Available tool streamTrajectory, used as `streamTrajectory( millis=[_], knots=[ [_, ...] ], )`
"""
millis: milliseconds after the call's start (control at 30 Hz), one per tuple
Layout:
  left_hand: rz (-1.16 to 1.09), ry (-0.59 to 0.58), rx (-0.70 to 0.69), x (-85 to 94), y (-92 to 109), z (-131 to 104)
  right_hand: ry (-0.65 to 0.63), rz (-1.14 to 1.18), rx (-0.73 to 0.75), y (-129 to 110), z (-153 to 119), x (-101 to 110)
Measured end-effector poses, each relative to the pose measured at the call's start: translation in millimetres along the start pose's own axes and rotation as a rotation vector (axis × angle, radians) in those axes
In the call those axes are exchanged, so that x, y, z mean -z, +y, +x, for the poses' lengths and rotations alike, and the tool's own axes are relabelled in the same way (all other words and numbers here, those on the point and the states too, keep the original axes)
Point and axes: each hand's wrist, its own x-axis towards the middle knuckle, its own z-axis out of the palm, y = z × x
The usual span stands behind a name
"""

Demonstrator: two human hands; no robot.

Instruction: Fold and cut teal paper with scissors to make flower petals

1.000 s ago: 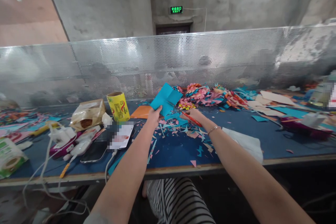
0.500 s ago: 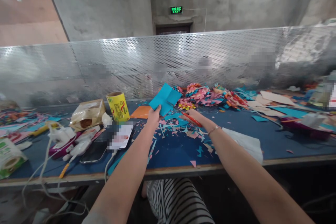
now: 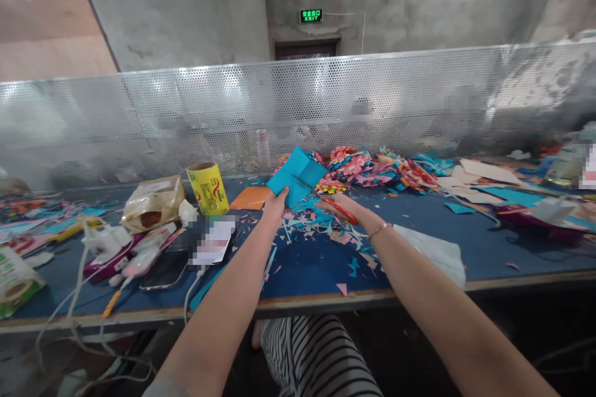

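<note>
A folded sheet of blue paper point(image 3: 291, 175) is pinched between the thumb and fingers of my left hand point(image 3: 278, 202), raised above the table. My right hand point(image 3: 342, 206) grips red-handled scissors point(image 3: 343, 208). Their blades lie across the right part of the sheet, where a cut line shows. Under both hands, small blue and pink paper scraps point(image 3: 321, 223) cover the tabletop. Just beyond the sheet is a heap of paper flowers point(image 3: 351, 167) in pink, orange and blue.
To the left stand a yellow tape roll point(image 3: 208, 188), a plastic bag point(image 3: 156, 203) and phones point(image 3: 165, 265) with cables. A white sheet point(image 3: 431, 254) lies by my right forearm. Beige paper pieces point(image 3: 488, 172) and a purple tray point(image 3: 535, 217) are at right. A perforated metal screen point(image 3: 395, 99) runs behind.
The blue sheet has shifted slightly right and its right part has turned a little. The scissor blades now sit across the paper with a longer dark line showing. Both hands keep their hold.
</note>
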Motion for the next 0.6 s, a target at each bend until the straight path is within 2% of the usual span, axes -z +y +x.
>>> streamTrajectory(
  millis=[100, 200, 400, 600],
  knots=[
    [-0.006, -0.002, 0.011, 0.7, 1, 0, -0.065, 0.050, -0.070, -3, -1, 1],
    [-0.008, 0.005, 0.024, 1.3, 1, 1, -0.071, 0.081, -0.104, -6, -3, 2],
    [0.019, 0.020, 0.044, 2.0, -1, 3, -0.085, 0.045, -0.089, -3, -1, 1],
    [0.054, -0.025, 0.034, -0.1, -3, -2, -0.138, 0.069, -0.072, 4, 6, -1]
  ],
)
